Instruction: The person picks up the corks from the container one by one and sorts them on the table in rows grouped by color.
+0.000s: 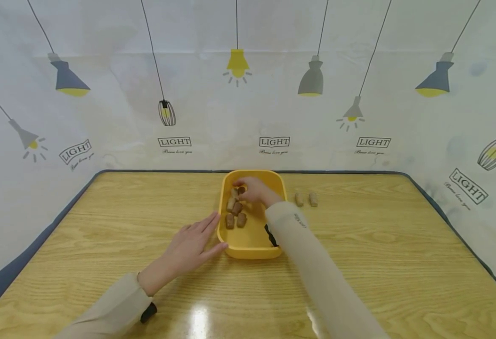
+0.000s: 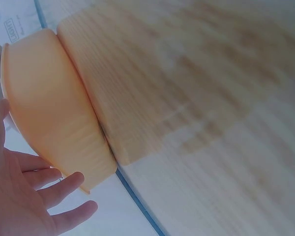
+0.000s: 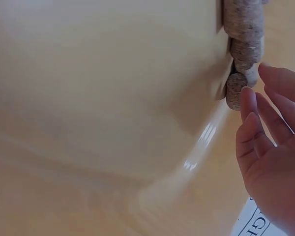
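A yellow plastic bin [image 1: 254,253] stands on the wooden table, with several speckled brown corks [image 1: 237,208] grouped along its left side. My right hand [image 1: 254,190] reaches inside, over the far end of the group. In the right wrist view, its loosely bent, parted fingers [image 3: 248,101] touch the edge of the endmost cork [image 3: 234,92], without closing round it. My left hand [image 1: 188,247] lies against the bin's left wall, fingers extended and thumb near the front corner. The left wrist view shows this hand [image 2: 29,194] with spread fingers beside the bin's side [image 2: 54,98].
Two lighter corks [image 1: 299,199] stand apart on the table [image 1: 379,245], just right of the bin. A printed backdrop [image 1: 205,84] with lamp pictures rises behind the table's far edge. My right sleeve [image 1: 315,254] crosses over the bin's right rim.
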{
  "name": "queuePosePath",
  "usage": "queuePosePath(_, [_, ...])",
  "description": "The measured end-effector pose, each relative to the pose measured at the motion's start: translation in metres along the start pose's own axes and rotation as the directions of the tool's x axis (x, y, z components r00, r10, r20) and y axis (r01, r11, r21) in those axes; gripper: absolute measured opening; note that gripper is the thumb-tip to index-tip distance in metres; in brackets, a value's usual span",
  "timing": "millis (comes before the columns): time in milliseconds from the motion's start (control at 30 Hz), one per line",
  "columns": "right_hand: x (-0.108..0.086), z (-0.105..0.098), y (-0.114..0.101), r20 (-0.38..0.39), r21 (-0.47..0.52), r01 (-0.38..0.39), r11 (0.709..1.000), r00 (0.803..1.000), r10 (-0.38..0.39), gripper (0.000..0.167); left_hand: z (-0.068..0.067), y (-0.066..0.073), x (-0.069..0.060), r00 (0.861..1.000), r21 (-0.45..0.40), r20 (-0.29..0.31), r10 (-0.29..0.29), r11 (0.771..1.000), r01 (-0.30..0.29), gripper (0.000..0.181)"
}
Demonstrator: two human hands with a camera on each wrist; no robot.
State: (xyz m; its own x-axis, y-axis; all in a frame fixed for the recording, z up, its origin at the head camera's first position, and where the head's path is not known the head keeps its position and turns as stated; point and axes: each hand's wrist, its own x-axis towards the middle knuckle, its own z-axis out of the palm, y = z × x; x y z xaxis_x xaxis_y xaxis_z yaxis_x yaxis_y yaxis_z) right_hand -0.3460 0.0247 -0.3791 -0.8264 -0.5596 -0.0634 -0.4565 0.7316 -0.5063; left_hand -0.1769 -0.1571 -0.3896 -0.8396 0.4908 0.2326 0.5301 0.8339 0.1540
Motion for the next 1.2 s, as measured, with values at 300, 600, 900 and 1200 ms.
queuePosePath(300, [0.005,0.007,0.002,-0.01,0.04,-0.039,0.998,0.999,0.039,0.043,-0.001,0.0,0.0,1.0,0.002,0.002,0.0,1.0,-0.001,0.072])
queuePosePath(600, [0.002,0.013,0.0,-0.02,0.104,-0.094,0.99,0.995,0.096,0.047,0.0,0.001,0.0,1.0,0.009,0.005,-0.004,1.0,0.004,0.073])
queuePosePath(900, [0.002,0.014,-0.001,-0.012,0.022,-0.11,0.994,0.994,0.11,0.048,-0.001,0.001,0.0,1.0,0.011,0.007,0.001,1.0,-0.001,0.072])
queuePosePath(1200, [0.002,0.014,-0.003,-0.031,-0.005,-0.106,0.994,0.994,0.106,0.042,-0.002,0.001,-0.001,1.0,0.002,0.01,-0.001,1.0,0.001,0.071])
